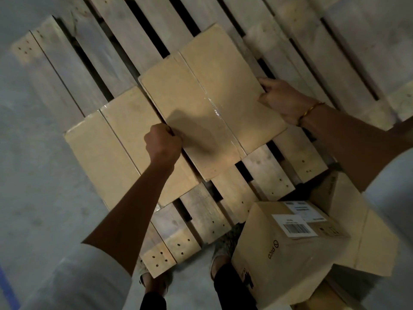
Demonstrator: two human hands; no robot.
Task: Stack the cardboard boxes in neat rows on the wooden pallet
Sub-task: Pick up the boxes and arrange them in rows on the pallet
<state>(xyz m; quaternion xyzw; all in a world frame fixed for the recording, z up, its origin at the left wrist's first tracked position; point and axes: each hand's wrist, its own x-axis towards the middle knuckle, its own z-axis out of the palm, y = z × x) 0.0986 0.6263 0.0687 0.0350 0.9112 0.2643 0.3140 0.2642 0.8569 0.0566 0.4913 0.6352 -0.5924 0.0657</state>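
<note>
A taped cardboard box (210, 99) sits over the slats of the wooden pallet (116, 41), held at two opposite sides. My left hand (162, 142) grips its near-left edge with fingers curled over it. My right hand (281, 99) holds its right edge, fingers bent round the side. A second cardboard box (116, 148) rests on the pallet directly to the left, its side touching the held box. Whether the held box rests fully on the slats cannot be told.
A labelled cardboard box (288, 247) stands on the floor at the lower right, with another box (366, 238) behind it. My feet (221, 253) are at the pallet's near edge. Grey concrete floor (33, 198) lies to the left. Bare pallet slats stretch beyond the boxes.
</note>
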